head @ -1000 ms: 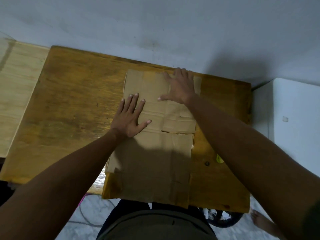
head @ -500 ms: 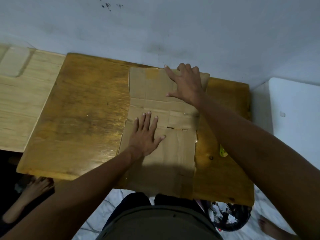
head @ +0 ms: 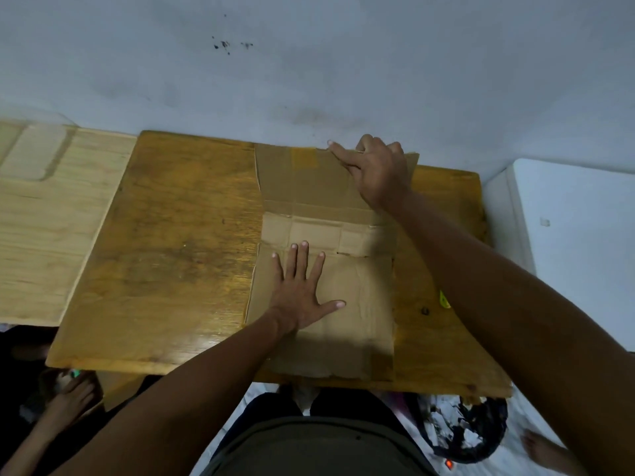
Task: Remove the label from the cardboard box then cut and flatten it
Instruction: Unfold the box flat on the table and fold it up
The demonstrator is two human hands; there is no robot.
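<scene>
Left hand (head: 302,297) presses flat, fingers spread, on the cardboard box (head: 357,304); beyond it the right hand (head: 378,173) grips the box's far flap

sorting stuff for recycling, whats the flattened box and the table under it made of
Flattened box: brown corrugated cardboard by the look, matte, with creases and ragged edges. Table: apparently wood, amber varnish, glossy; grain and worn patches show.
</scene>
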